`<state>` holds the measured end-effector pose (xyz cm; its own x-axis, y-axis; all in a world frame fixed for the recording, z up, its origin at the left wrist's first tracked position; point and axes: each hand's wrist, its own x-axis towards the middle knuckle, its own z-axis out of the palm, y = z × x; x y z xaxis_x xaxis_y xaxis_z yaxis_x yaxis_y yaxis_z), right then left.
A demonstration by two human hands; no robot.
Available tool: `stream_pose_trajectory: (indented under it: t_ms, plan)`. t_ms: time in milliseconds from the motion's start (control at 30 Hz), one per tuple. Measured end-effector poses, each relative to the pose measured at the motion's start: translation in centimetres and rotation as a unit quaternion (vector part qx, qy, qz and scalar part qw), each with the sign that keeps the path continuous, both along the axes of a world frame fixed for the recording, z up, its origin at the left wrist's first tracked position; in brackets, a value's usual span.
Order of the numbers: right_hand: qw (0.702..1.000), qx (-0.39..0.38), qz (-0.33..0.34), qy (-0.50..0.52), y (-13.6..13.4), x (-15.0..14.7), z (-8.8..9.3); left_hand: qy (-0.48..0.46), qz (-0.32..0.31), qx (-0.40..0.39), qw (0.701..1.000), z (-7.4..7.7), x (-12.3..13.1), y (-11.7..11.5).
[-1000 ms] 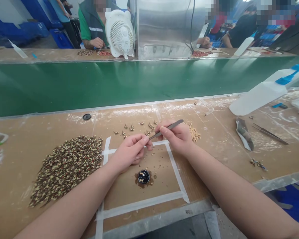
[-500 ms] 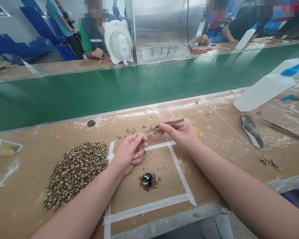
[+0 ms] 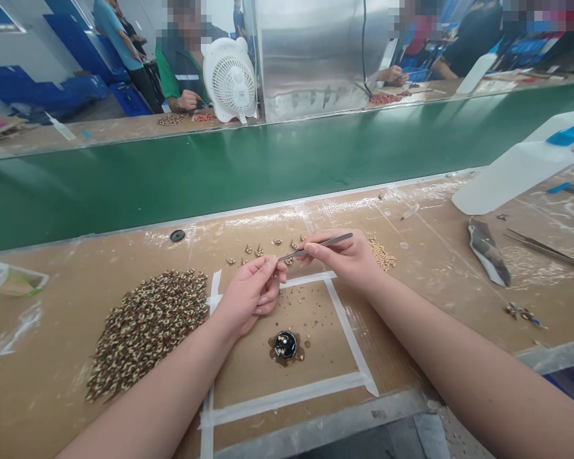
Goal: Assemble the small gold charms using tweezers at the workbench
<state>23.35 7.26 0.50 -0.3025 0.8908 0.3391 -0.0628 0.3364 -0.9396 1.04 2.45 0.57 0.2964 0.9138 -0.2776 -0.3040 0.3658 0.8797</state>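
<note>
Between thumb and fingers my right hand [image 3: 337,255] holds a pair of metal tweezers [image 3: 332,240], whose tips reach the fingertips of my left hand [image 3: 256,287]. The left fingers are pinched together; whatever is in them is too small to make out. Several small brown-and-cream parts [image 3: 259,251] stand just beyond the hands. Below them, inside a taped square, sits a small round dish [image 3: 286,345] of dark liquid with pale beads in it and a wet stain around it. A large heap of dark and cream pieces [image 3: 143,331] lies left of my left forearm; tan beads [image 3: 381,254] lie beside my right hand.
A black round cap [image 3: 177,236] lies near the table's far edge. At right are a white bottle [image 3: 511,175], a second pair of tweezers [image 3: 548,248] and a crumpled dark wrapper [image 3: 489,252]. Across the green belt [image 3: 268,159], people sit by a white fan [image 3: 231,80].
The tweezers' tips have come in to meet my left fingertips, where a gap showed before. The whole view has shifted slightly; the left hand keeps its pinch.
</note>
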Motion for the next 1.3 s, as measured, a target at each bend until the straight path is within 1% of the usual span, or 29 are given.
stream_pose_trajectory:
  t_ms: [167,267,333,367,400,433,467,500,533,567,600,633,700,767,833,1000,1133,1300]
  plan:
    - [1.000,0.018,0.005,-0.001,-0.2,0.2,0.0,-0.002,-0.005,-0.001,1.000,-0.6,0.1,-0.2]
    - [1.000,0.027,-0.001,0.003,-0.1,0.5,-0.4,0.005,-0.014,-0.002,1.000,-1.0,0.3,-0.4]
    - [1.000,0.014,-0.010,0.020,0.1,0.6,-0.9,0.041,-0.011,0.008,0.999,-0.4,0.0,-0.5]
    - [0.999,0.000,-0.012,0.031,0.2,0.7,-1.2,0.081,-0.011,0.029,0.996,0.3,-0.4,-0.5]
    - [0.999,-0.015,-0.011,0.043,0.3,0.7,-1.5,0.143,-0.012,0.063,0.988,1.2,-1.1,-0.6]
    - [0.998,-0.029,-0.004,0.053,0.4,0.6,-1.7,0.222,-0.010,0.107,0.969,2.3,-2.1,-0.7]
    - [0.997,-0.040,0.007,0.059,0.4,0.5,-1.9,0.316,-0.009,0.157,0.936,3.3,-3.3,-0.8]
    - [0.997,-0.047,0.022,0.061,0.4,0.4,-2.1,0.412,0.006,0.201,0.889,4.3,-4.6,-0.8]
    - [0.996,-0.051,0.038,0.059,0.3,0.2,-2.3,0.498,0.033,0.226,0.837,5.1,-6.1,-0.9]
    - [0.996,-0.054,0.051,0.057,0.2,0.1,-2.4,0.567,0.062,0.232,0.788,5.7,-7.5,-1.0]
    - [0.995,-0.055,0.060,0.053,0.1,-0.1,-2.5,0.616,0.074,0.226,0.751,6.0,-8.8,-1.0]
    - [0.995,-0.056,0.063,0.050,0.1,-0.3,-2.6,0.650,0.061,0.210,0.728,6.0,-9.9,-1.0]
    - [0.996,-0.055,0.065,0.040,-0.1,-0.6,-2.8,0.704,0.006,0.166,0.691,5.6,-11.1,-1.1]
    - [0.996,-0.057,0.071,0.024,-0.2,-0.9,-2.9,0.734,-0.022,0.139,0.664,5.1,-11.1,-1.1]
    - [0.994,-0.070,0.087,0.018,-0.2,-1.1,-3.1,0.756,-0.028,0.126,0.641,4.7,-10.5,-1.1]
    - [0.988,-0.095,0.119,0.040,-0.1,-1.8,-3.6,0.805,-0.046,0.088,0.585,4.8,-9.2,-0.8]
    - [0.984,-0.112,0.131,0.054,-0.1,-2.2,-4.0,0.822,-0.044,0.072,0.563,4.4,-9.2,-0.5]
    - [0.980,-0.120,0.133,0.087,0.3,-2.9,-5.3,0.826,-0.039,0.082,0.556,4.2,-9.2,-0.9]
